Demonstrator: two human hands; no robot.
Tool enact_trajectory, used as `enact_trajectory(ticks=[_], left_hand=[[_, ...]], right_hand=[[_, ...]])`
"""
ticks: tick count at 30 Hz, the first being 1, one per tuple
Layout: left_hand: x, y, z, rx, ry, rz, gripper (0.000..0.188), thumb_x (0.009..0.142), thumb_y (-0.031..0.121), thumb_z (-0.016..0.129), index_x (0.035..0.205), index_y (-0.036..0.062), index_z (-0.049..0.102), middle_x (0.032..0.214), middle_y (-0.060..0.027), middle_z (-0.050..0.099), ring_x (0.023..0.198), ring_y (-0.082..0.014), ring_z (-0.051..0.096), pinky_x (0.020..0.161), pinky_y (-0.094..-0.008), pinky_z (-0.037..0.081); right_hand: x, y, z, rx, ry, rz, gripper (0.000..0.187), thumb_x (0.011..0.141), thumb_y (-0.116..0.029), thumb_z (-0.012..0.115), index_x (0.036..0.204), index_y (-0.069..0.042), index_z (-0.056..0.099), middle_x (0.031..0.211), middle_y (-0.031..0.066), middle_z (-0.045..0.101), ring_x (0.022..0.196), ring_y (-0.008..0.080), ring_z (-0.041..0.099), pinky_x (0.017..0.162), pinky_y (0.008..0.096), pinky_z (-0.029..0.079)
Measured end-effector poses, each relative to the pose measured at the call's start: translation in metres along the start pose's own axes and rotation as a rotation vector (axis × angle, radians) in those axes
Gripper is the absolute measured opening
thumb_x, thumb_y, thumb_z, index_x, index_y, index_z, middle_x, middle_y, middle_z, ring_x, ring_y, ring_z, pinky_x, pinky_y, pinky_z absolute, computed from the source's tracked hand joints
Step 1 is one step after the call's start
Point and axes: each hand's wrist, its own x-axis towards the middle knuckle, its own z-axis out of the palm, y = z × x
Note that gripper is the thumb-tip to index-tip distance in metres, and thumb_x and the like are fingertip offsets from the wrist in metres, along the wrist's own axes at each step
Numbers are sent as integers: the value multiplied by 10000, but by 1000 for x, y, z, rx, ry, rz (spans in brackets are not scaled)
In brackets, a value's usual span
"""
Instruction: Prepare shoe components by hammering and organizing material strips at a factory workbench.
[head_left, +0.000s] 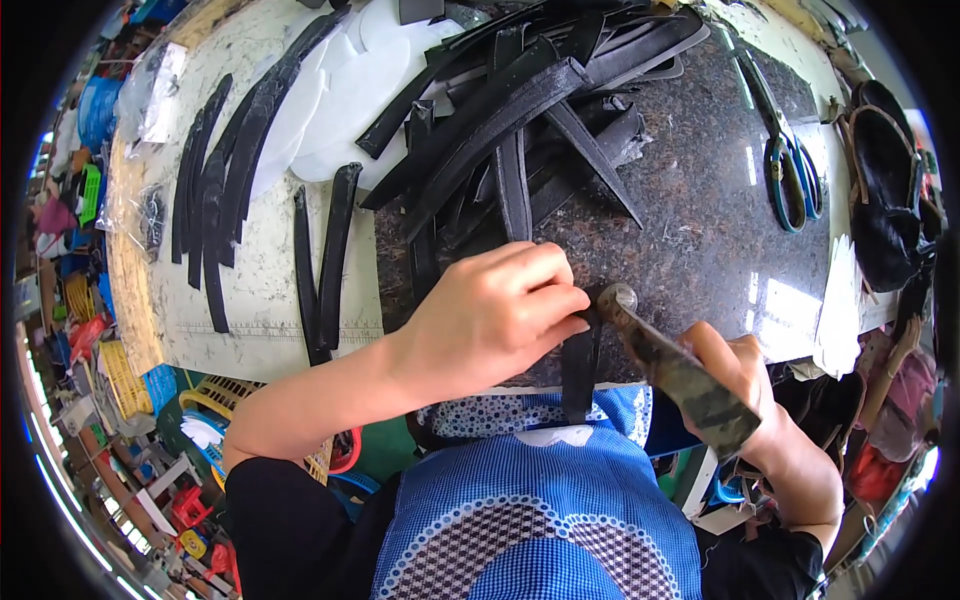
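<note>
My left hand (505, 310) is closed, fingertips pinched on a narrow black strip (578, 375) near the front edge of the dark stone slab (690, 210). The strip's near end hangs over that edge toward the blue checked apron (540, 480). My right hand (735, 370) grips a hammer (660, 355) with a worn, mottled metal head. Its small round face is just right of the strip and my left fingertips; whether it touches the slab I cannot tell. The right fingers are partly hidden behind the hammer. Beyond my left hand lies a heap of black strips (500, 130).
Blue-handled scissors (790, 180) lie at the slab's right. More black strips (215, 190) rest on the white board (270, 300) at left, beside translucent white sheets (360, 90). Black shoe-like pieces (885, 190) sit far right. Yellow baskets (122, 378) stand below the table at left.
</note>
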Motion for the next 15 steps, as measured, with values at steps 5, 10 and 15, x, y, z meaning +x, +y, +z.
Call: enact_trajectory(ticks=[5, 10, 15], left_hand=[[-4, 4, 3, -59, 41, -41, 200, 727, 17, 821, 903, 1, 726, 816, -47, 618, 694, -201, 620, 584, -311, 518], [-14, 9, 12, 15, 138, -24, 219, 724, 4, 817, 926, -5, 732, 810, -32, 613, 663, -188, 607, 542, -291, 500], [-15, 3, 8, 34, 151, -48, 230, 696, 51, 859, 892, 0, 751, 777, -23, 606, 634, -151, 580, 514, -267, 482]], right_hand=[[-4, 7, 3, -13, 35, 67, 74, 792, -33, 690, 838, -66, 642, 823, 70, 561, 605, 214, 537, 507, 372, 360], [4, 7, 2, 67, -24, 90, 113, 763, -52, 698, 867, -51, 652, 818, 84, 538, 572, 223, 545, 477, 384, 383], [7, 12, 4, 78, -71, 29, 116, 773, -38, 695, 869, -27, 630, 830, 102, 553, 529, 235, 536, 455, 359, 382]])
